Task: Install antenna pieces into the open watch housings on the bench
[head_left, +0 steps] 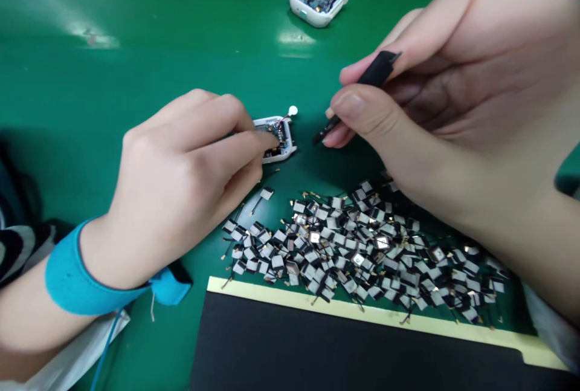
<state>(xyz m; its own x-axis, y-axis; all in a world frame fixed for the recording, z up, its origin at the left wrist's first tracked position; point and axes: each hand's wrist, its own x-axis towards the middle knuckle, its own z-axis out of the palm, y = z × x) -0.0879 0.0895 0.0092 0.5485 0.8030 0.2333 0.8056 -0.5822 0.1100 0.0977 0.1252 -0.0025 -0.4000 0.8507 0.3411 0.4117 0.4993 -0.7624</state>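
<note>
My left hand (194, 161) is closed around the left part of a white watch case (288, 148), with a fingertip pressed into its open inside, where small circuit parts show. A small round white disc (293, 111) on thin wires sticks out past the case's upper right corner. To the right, my right hand (408, 95) pinches black tweezers (375, 74) between thumb and fingers. Their tip points down and left, a little right of the case and apart from it. Below both hands lies a pile of small grey-and-black parts with short leads (335, 240).
A second open white watch case (317, 1) lies on the green mat (181, 34) at the top. A black sheet with a pale yellow edge (317, 342) borders the pile in front. A blue band (90, 276) circles my left wrist.
</note>
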